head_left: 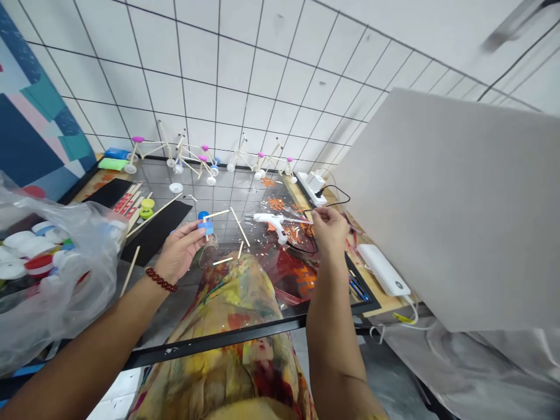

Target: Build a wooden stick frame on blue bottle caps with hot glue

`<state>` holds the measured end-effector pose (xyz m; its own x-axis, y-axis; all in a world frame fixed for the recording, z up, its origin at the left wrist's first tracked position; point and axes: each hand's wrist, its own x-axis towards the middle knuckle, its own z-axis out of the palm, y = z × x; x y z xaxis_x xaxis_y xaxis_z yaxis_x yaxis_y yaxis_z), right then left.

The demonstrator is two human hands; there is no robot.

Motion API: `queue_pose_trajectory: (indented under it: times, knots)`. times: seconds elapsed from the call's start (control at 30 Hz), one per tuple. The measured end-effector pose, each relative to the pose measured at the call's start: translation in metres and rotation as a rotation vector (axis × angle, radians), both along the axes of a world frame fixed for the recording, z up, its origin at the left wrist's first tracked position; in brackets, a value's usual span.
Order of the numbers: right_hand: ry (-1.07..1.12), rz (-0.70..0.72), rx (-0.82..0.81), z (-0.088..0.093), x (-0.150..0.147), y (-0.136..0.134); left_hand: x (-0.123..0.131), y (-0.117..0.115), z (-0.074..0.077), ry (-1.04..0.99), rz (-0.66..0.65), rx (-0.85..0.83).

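Note:
My left hand (pixel 180 251) is closed on a small piece made of blue bottle caps (pixel 205 224) with a wooden stick (pixel 217 214) glued to it, held just above the glass table top (pixel 227 198). A white glue gun (pixel 272 222) lies on the glass between my hands. My right hand (pixel 329 228) pinches the clear glue stick (pixel 301 220) that pokes out of the gun's back end. Loose wooden sticks (pixel 240 226) lie on the glass beside the gun.
Several stick-and-cap bicycle models (pixel 192 154) stand along the tiled wall. A plastic bag of bottle caps (pixel 44 256) sits at the left, a white power strip (pixel 311 188) and a white power bank (pixel 384 269) at the right. A big grey board (pixel 459 204) rises at the right.

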<state>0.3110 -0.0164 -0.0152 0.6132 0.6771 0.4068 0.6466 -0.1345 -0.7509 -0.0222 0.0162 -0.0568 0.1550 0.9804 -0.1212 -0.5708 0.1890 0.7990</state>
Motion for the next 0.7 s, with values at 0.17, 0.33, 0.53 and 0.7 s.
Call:
queue_pose_trajectory:
  times: [0.17,0.33,0.53,0.7]
  knots:
    - [-0.201,0.138,-0.370,0.021,0.008,0.002,0.002,0.002,-0.003,0.004,-0.050,0.008]
    - [-0.172,0.273,-0.787,0.017,-0.019,0.026,0.000,0.002,-0.005,-0.011,-0.054,0.007]
    - [0.001,0.380,-0.779,0.002,-0.023,0.036,-0.001,0.001,-0.003,-0.084,-0.024,-0.014]
    - [0.146,0.412,-0.625,-0.005,-0.015,0.029,0.000,0.001,-0.001,-0.092,-0.022,-0.009]
